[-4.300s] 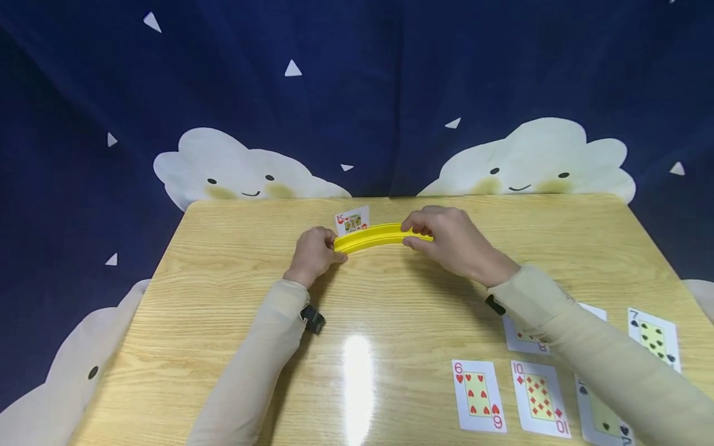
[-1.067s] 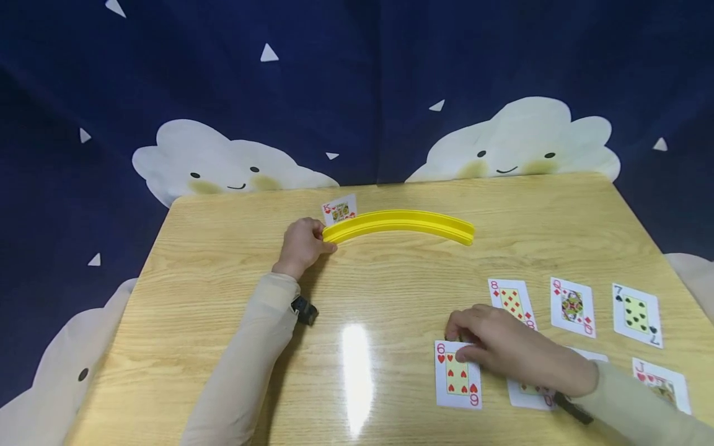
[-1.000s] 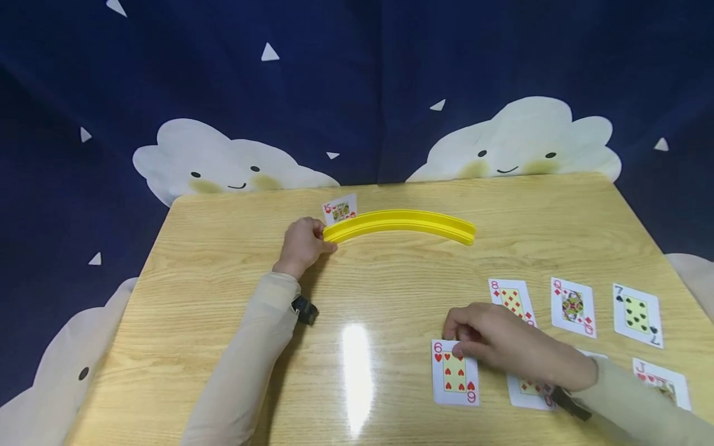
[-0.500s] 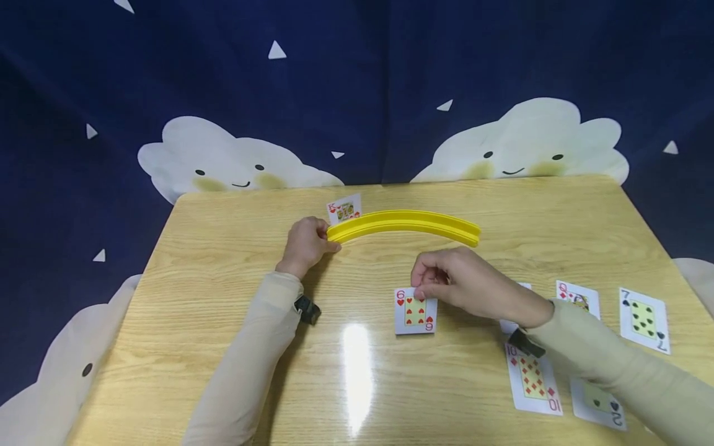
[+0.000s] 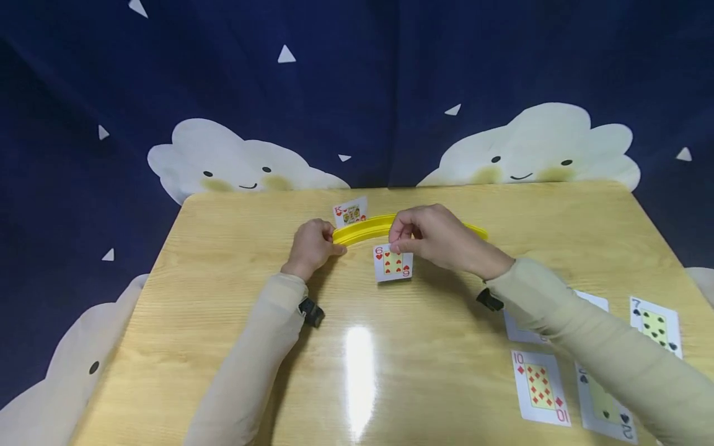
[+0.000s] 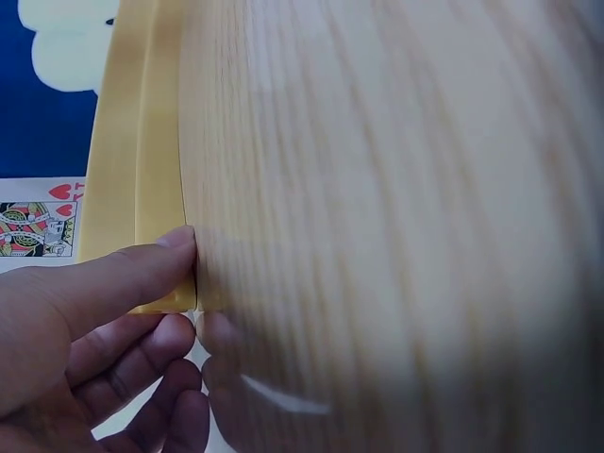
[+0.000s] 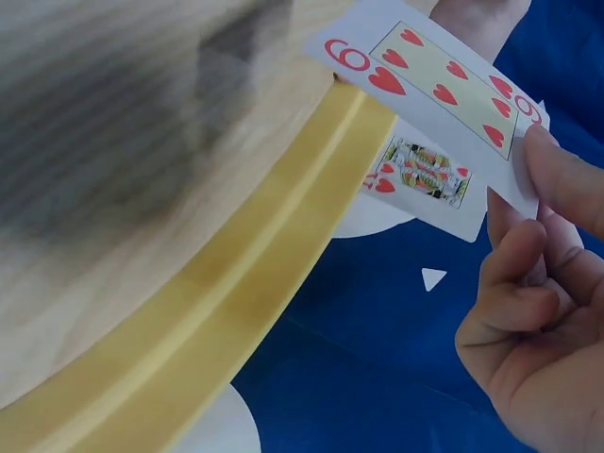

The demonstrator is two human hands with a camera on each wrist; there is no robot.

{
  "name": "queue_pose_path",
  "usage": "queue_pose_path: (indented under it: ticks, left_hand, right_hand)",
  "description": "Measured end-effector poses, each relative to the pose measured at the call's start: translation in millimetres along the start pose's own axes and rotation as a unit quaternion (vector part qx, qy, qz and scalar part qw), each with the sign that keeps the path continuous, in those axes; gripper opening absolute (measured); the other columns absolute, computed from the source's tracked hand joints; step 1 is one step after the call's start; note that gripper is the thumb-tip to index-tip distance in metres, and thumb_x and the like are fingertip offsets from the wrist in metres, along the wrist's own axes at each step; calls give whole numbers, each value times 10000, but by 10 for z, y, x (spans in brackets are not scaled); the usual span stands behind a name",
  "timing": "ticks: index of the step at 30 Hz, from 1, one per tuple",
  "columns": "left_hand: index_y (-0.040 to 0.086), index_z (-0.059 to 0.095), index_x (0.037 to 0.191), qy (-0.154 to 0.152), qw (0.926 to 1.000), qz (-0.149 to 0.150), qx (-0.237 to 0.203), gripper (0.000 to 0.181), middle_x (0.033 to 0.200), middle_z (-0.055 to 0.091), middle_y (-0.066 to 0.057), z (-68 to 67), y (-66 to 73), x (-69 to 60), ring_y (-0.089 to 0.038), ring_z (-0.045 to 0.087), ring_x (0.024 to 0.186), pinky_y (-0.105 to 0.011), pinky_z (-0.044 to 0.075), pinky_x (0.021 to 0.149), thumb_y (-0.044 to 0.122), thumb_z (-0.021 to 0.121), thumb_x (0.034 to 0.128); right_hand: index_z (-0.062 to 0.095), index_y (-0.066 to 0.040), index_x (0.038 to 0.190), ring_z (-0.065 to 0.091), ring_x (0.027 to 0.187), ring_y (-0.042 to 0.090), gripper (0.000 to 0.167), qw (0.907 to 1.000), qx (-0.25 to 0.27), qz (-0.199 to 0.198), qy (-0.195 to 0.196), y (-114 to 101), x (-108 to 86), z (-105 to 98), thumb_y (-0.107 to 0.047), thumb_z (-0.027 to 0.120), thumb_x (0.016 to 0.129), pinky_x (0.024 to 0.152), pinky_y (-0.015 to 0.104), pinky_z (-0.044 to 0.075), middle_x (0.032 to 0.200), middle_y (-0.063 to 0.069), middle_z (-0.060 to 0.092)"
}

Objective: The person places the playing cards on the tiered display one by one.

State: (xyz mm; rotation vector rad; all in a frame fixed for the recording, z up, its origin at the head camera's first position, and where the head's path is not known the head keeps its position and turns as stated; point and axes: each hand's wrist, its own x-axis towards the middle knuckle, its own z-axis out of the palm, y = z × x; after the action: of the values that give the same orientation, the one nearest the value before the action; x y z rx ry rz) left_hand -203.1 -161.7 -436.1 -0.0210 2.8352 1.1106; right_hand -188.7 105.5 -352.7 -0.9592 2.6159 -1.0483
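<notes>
Six (image 5: 393, 265), pinched by the right hand (image 5: 443, 238), has moved near the rack (image 5: 365, 231). Gripped by the left hand (image 5: 312, 246), the rack's left end holds the king (image 5: 351, 212).

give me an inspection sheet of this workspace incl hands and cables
Surface: wood-grain table, glare near the front.
Job's things: six of hearts, raised; king of hearts standing at the left end of the yellow holder; ten of diamonds, seven of spades and other cards at right, some partly hidden.
Clutter: nothing seen.
Left hand: grips the holder's left end.
Right hand: pinches the six of hearts.
Cables: nothing seen.
Surroundings: dark blue backdrop with white clouds and triangles.
</notes>
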Motion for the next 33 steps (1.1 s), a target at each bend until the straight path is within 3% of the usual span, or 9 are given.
queue_pose_path:
  ticks: [6, 16, 33]
  left_hand:
    - [-12, 736, 954, -65, 10000, -65, -30, 250, 829, 603, -53, 45, -26, -22, -218, 518, 831, -338, 422, 785, 45, 953, 845]
    - [-19, 737, 940, 44, 9998, 189, 3, 268, 851, 618, -58, 43, -46, 5, -212, 531, 832, -342, 425, 798, 52, 967, 821]
    - [-35, 737, 968, 73, 9998, 185, -38, 291, 901, 617, -72, 4, -43, 27, -214, 543, 855, -329, 430, 795, 47, 971, 818]
  right_hand:
    - [738, -110, 913, 571, 781, 203, 144, 9992, -322, -158, 199, -1, 224, 63, -44, 862, 943, 715, 360, 427, 812, -15, 668]
    - [737, -93, 917, 604, 800, 178, 132, 9935, -502, -794, 636, -79, 520, 144, -67, 863, 948, 704, 337, 475, 861, 3, 667]
    - [724, -33, 944, 647, 883, 254, 135, 9822, -919, -1269, 1034, -90, 713, 340, -67, 855, 950, 857, 415, 534, 935, 89, 708]
